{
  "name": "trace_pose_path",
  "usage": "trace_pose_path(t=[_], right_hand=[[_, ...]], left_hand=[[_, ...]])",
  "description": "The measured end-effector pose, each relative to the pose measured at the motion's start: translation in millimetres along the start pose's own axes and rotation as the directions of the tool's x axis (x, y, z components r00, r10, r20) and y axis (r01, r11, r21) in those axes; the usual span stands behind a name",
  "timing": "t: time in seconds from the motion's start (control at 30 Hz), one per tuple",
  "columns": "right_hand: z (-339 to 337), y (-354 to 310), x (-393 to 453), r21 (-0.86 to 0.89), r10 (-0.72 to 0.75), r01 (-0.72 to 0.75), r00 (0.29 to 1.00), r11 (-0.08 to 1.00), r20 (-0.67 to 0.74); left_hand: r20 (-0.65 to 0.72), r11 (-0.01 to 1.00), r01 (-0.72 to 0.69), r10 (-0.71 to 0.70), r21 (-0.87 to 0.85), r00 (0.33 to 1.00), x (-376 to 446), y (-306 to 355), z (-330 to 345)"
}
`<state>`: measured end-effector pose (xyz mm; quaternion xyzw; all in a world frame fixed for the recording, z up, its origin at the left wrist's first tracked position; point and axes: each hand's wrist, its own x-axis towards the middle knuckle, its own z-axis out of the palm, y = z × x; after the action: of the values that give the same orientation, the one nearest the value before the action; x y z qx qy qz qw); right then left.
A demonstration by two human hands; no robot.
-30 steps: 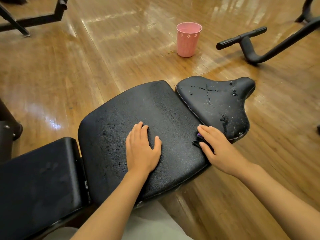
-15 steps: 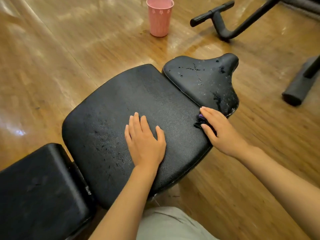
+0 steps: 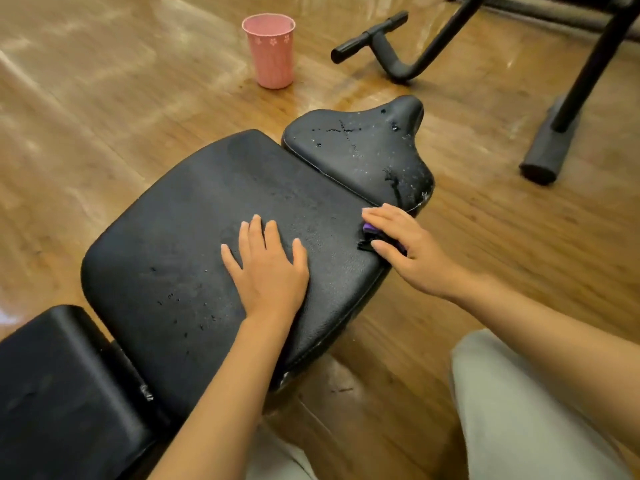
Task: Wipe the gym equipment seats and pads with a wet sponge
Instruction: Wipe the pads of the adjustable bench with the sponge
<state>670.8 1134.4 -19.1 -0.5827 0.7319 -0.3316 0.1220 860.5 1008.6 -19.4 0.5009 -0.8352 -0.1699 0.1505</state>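
Note:
A wide black bench pad fills the middle of the view, dotted with water drops. Beyond it lies a smaller black saddle-shaped seat, cracked and flecked white. My left hand rests flat on the wide pad, fingers straight. My right hand holds a purple and black sponge against the pad's right edge, close to the seam with the small seat; most of the sponge is hidden under my fingers. A third black pad sits at the lower left.
A pink cup stands on the wet wooden floor beyond the bench. A black handlebar frame and a black machine leg with a foam foot stand at the upper right. My grey-clad knee is at the lower right.
The view has shifted, so the bench sits differently in frame. My right hand with the sponge stays at the pad's right edge, near the small seat. My left hand remains flat on the pad.

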Motion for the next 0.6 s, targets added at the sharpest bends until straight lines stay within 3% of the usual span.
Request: trace_pose_path(t=[0.2,0.33,0.6], right_hand=[[-24,29,23,0.081,-0.200,0.190,0.967,0.978,0.157],[-45,59,55,0.082,-0.392,0.384,0.901,0.920,0.186],[-65,117,106,-0.064,-0.560,0.672,0.663,0.738,0.497]], left_hand=[[0.078,1.000,-0.021,0.022,-0.013,0.997,7,63,7],[0.066,0.998,0.062,-0.062,0.008,0.996,19,95,24],[0.024,0.948,0.277,-0.284,0.160,0.958,33,131,47]])
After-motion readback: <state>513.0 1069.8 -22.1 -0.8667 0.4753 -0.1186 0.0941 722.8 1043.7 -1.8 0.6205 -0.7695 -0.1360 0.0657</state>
